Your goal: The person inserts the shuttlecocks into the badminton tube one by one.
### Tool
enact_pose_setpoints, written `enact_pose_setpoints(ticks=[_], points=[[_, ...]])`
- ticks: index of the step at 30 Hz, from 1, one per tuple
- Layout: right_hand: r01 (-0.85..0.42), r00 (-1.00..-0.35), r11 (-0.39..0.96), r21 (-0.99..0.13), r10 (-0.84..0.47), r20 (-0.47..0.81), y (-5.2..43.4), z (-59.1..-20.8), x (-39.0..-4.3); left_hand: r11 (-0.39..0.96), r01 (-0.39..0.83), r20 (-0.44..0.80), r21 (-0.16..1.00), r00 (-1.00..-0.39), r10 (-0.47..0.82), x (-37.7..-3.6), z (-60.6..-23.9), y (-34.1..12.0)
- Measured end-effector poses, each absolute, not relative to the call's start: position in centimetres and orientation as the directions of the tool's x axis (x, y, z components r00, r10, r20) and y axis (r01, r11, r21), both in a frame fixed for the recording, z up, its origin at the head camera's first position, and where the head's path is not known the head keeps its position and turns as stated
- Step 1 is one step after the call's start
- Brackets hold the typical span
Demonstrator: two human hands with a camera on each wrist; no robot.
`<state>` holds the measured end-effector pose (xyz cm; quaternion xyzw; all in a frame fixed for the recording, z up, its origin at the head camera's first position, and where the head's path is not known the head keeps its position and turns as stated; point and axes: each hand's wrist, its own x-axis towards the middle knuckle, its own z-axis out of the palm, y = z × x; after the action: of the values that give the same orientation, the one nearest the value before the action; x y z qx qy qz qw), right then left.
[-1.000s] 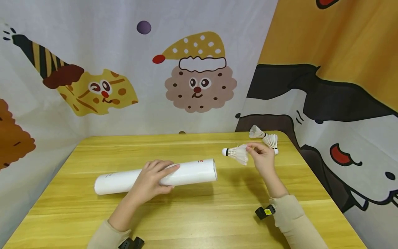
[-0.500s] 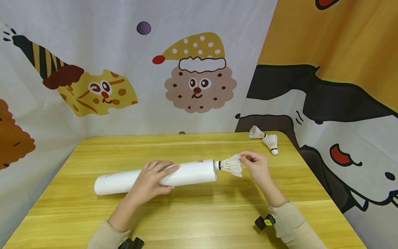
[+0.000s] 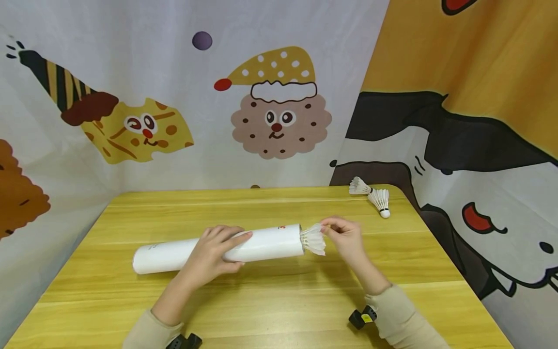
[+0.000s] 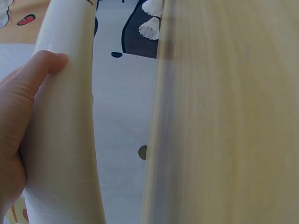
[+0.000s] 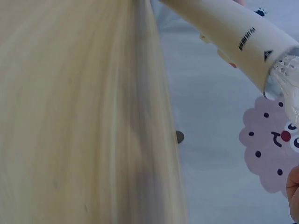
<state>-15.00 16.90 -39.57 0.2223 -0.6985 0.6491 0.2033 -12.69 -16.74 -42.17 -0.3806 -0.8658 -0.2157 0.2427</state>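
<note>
A long white shuttlecock tube [image 3: 266, 243] lies across the middle of the head view, its right end open and tilted slightly up. My left hand [image 3: 213, 252] grips it around the middle; the left wrist view shows the thumb side of that hand along the tube [image 4: 65, 121]. At the tube's mouth, a white feather shuttlecock [image 3: 315, 240] sits with its cork end inside, hidden, and its feather skirt sticking out. My right hand [image 3: 346, 238] pinches the skirt's edge between thumb and fingertips. In the right wrist view the shuttlecock's skirt [image 5: 290, 81] shows at the rim.
Two more shuttlecocks lie near the far right corner of the wooden table [image 3: 261, 310]: one [image 3: 359, 186] on its side, the other [image 3: 379, 201] with its cork toward me. A cartoon-printed curtain [image 3: 174, 63] hangs right behind the table's far edge.
My right hand has moved left and slightly down with the shuttlecock, whose cork end has passed into the tube's mouth. My left hand and the tube have stayed still.
</note>
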Motion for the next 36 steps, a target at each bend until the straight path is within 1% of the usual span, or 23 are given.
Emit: enact_pose_setpoints(ticks=[11,20,26,30,36], points=[[-0.539,-0.842,0.062,-0.840,-0.040,0.538,15.0,-40.4,-14.2,0.605,0.774,0.579,0.185,-0.583,0.570,-12.8,-42.3,-16.5],[-0.568,-0.823,0.077,-0.820,-0.053,0.565,14.2,-41.1,-13.6,0.593,0.785,0.578,0.180,-0.572,0.582,-12.8,-42.4,-16.5],[-0.580,-0.815,0.061,-0.813,-0.039,0.578,13.7,-41.4,-13.5,0.589,0.788,0.580,0.177,-0.567,0.584,-12.7,-42.4,-16.5],[-0.567,-0.824,0.058,-0.822,-0.038,0.565,13.2,-41.5,-13.4,0.592,0.784,0.576,0.186,-0.575,0.581,-12.7,-42.3,-16.5],[-0.535,-0.844,0.103,-0.839,-0.010,0.537,12.2,-41.5,-13.1,0.596,0.780,0.568,0.188,-0.582,0.582,-12.7,-42.4,-16.5]])
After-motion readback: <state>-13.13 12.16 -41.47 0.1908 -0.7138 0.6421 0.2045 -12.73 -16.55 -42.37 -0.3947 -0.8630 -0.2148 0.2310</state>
